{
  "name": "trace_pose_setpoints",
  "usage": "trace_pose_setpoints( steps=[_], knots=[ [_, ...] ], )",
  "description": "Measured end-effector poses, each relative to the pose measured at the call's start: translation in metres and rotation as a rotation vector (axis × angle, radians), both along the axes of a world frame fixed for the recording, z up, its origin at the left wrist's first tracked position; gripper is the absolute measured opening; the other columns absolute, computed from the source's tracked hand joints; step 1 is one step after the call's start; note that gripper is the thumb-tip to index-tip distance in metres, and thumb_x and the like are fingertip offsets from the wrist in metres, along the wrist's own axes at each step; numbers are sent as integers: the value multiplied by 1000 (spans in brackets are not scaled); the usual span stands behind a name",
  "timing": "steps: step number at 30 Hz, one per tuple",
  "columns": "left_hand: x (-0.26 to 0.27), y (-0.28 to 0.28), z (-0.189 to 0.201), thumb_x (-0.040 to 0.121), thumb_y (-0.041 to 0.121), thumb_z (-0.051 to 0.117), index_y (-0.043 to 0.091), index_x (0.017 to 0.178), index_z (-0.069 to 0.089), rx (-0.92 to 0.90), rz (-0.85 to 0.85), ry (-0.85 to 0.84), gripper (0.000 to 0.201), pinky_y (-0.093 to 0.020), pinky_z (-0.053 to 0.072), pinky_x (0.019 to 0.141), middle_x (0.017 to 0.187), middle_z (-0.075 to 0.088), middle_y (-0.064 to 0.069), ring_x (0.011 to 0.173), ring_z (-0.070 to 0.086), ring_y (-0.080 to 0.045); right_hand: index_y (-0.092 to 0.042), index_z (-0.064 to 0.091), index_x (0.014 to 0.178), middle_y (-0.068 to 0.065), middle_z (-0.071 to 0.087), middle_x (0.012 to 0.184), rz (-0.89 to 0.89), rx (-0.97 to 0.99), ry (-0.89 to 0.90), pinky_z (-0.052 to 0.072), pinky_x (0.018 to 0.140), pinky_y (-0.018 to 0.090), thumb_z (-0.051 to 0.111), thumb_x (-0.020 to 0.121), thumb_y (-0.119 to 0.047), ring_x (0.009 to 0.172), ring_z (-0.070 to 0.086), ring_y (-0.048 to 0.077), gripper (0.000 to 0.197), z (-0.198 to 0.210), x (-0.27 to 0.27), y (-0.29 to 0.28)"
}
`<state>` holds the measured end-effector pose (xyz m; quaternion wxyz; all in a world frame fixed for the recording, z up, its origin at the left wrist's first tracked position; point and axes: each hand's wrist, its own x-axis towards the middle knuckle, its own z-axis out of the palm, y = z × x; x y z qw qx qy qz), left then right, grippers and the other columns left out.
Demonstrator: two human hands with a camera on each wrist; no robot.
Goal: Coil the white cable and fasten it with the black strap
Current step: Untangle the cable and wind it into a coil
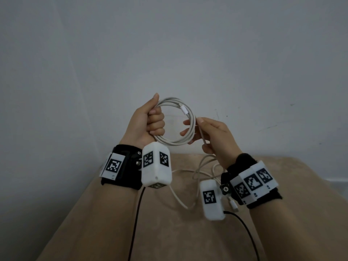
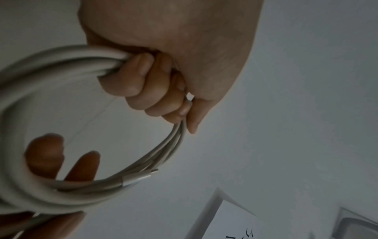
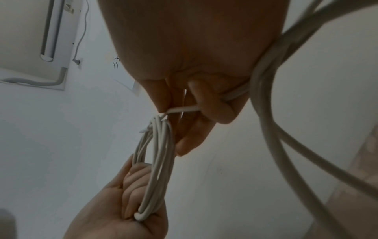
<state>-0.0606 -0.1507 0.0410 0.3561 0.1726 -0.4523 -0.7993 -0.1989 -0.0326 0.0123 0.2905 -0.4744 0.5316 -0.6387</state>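
Note:
The white cable (image 1: pixel 189 117) forms a round coil of several loops held up in front of the wall. My left hand (image 1: pixel 150 121) grips the coil's left side in a fist, fingers curled round the strands (image 2: pixel 114 61). My right hand (image 1: pixel 205 134) pinches the free strand (image 3: pixel 182 110) at the coil's right side, with two fingers reaching through the loop. One connector (image 1: pixel 183 110) lies on the coil's upper right. The rest of the cable (image 1: pixel 197 172) hangs down onto the beige surface. No black strap shows in any view.
A beige surface (image 1: pixel 169 232) lies below my hands, with loose cable and the other connector (image 1: pixel 233 205) on it. A plain grey wall (image 1: pixel 188 53) stands close behind. Black leads run from the wrist cameras (image 1: pixel 156 166) toward me.

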Motion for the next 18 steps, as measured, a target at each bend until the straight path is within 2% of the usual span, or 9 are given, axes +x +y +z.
trace_pose_setpoints(
  steps=[2,4,7,8,11,15,18],
  knots=[
    [-1,0,-1,93,47,49,21,45,33,13,20,10,57,-17,10,32,37,20,10,27,16,-4,-12,68,99,7,75,84,4,4,-13,17,41,21,39,101,-30,63,60,13,34,1,1,0],
    [-4,1,-1,93,47,49,21,44,34,24,37,28,57,-17,10,32,37,20,10,27,16,-4,-9,67,104,8,75,86,10,13,6,19,39,17,42,100,-34,63,59,11,35,2,4,0],
    [-9,2,-2,93,48,49,21,44,35,53,41,67,58,-17,10,32,37,20,9,27,16,-4,2,62,106,14,72,85,43,-19,-2,30,37,8,48,98,-22,59,61,3,29,3,8,0],
    [-11,3,-3,93,48,49,21,43,35,65,34,78,59,-17,10,32,37,20,9,27,16,-5,1,61,103,13,70,83,50,-34,-15,32,37,8,48,98,-19,56,59,1,24,2,8,-1],
    [-15,3,-5,93,50,47,20,44,36,97,-17,111,59,-16,12,32,35,21,9,25,18,-5,-10,60,89,1,70,72,38,-61,-27,26,38,15,49,98,-21,56,51,5,19,-2,3,-5],
    [-18,4,-5,94,52,45,20,45,38,84,-71,103,59,-16,17,32,35,23,8,26,22,-5,-15,60,85,-3,66,69,20,-85,-40,41,52,21,48,98,-25,69,56,8,21,-6,-4,-7],
    [-17,5,-7,93,53,46,18,48,40,78,-67,24,57,-16,30,37,36,27,8,31,31,-7,-17,57,82,-5,63,66,5,-48,15,45,65,27,45,99,-25,70,59,12,22,-8,-7,-9]
  ],
)
